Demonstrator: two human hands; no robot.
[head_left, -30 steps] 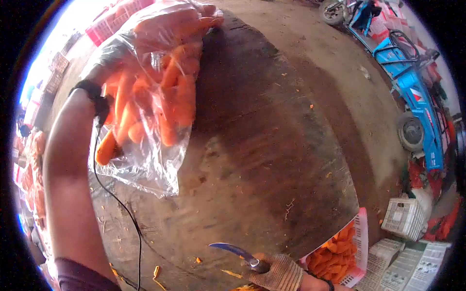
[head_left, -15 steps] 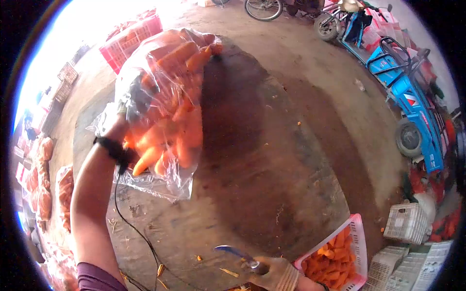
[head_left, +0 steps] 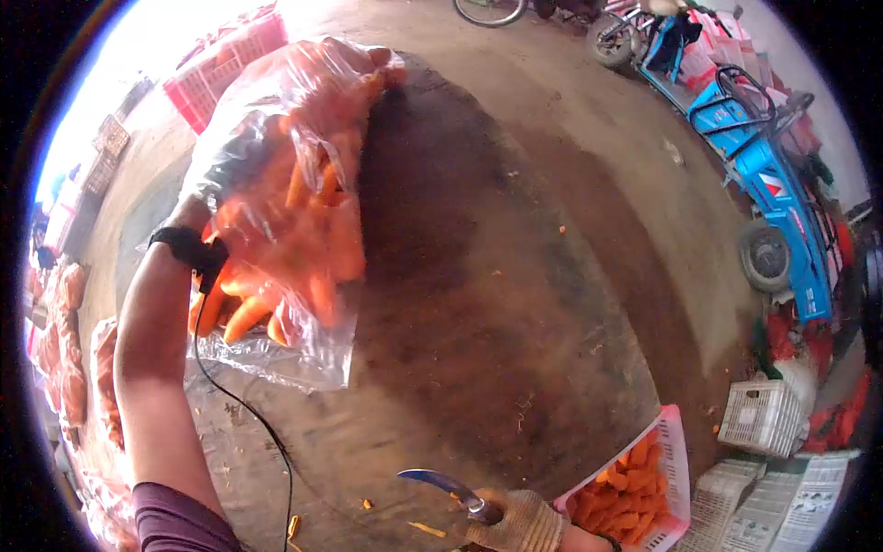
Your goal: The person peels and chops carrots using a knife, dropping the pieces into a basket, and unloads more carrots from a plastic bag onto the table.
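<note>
A clear plastic bag [head_left: 317, 212] full of orange carrots [head_left: 248, 317] lies on the dark board [head_left: 478, 322], its open end toward me. My left hand [head_left: 235, 161] is inside or under the bag's plastic at its left side; its fingers are hidden. A black band with a cable sits on that wrist. My right hand [head_left: 520, 520], in a ribbed glove, is closed round the handle of a curved knife [head_left: 446, 486], whose blade points left. Beside it is a pink crate [head_left: 679, 460] holding orange carrot pieces [head_left: 625, 497].
Bags of carrots [head_left: 69, 350] line the left edge. Another pink crate [head_left: 207, 83] stands beyond the bag. At the right are a blue cargo tricycle [head_left: 773, 184], a white crate [head_left: 756, 419] and more pale crates [head_left: 773, 506]. Small scraps [head_left: 428, 529] lie near the knife.
Compared with one second ago, the bag and my left hand sit lower in view, and more carrots lie by the bag's near end. My right hand still holds the knife. The view has shifted slightly.
</note>
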